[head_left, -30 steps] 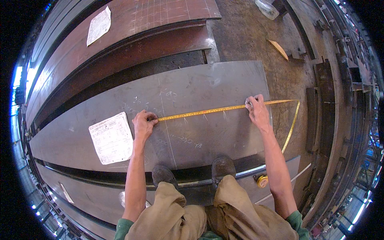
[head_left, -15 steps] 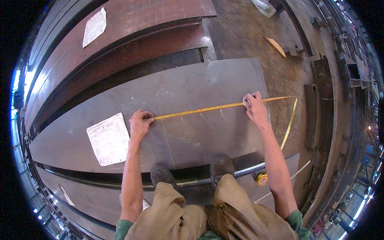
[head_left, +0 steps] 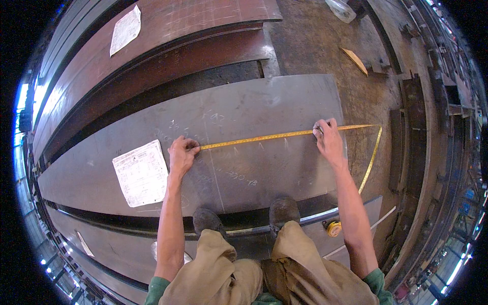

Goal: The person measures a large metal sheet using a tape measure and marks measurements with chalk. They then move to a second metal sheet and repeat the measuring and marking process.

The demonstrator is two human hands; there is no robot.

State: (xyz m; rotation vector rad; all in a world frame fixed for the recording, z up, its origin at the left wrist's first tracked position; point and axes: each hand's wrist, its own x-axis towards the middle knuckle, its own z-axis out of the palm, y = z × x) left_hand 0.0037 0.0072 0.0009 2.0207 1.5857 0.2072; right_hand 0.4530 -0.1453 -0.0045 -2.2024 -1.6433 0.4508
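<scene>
A yellow measuring tape (head_left: 254, 139) lies stretched across a large grey steel plate (head_left: 274, 104) that bears chalk marks and writing. At its left end, my left hand (head_left: 183, 152) is closed, thumb and fingers pinching the blade. My right hand (head_left: 329, 140) rests at the tape near the plate's right edge, its fingers closed in a pinch; what sits between the fingertips is too small to make out. Past that edge the blade folds sharply and runs back toward me. The yellow tape case (head_left: 333, 229) lies on a lower steel plate beside my right forearm.
A printed drawing sheet (head_left: 140, 174) lies left of my left hand. Another sheet (head_left: 125, 30) is on the reddish steel beam (head_left: 193, 25) beyond. My shoes (head_left: 284, 212) stand by the plate's near edge. A wooden piece (head_left: 355, 61) and a plastic bag (head_left: 340, 10) lie on the floor.
The whole view has shifted slightly, carrying plate and hands a little to the right in the picture. Both hands stay at the same places along the tape; the right fingers have curled slightly.
</scene>
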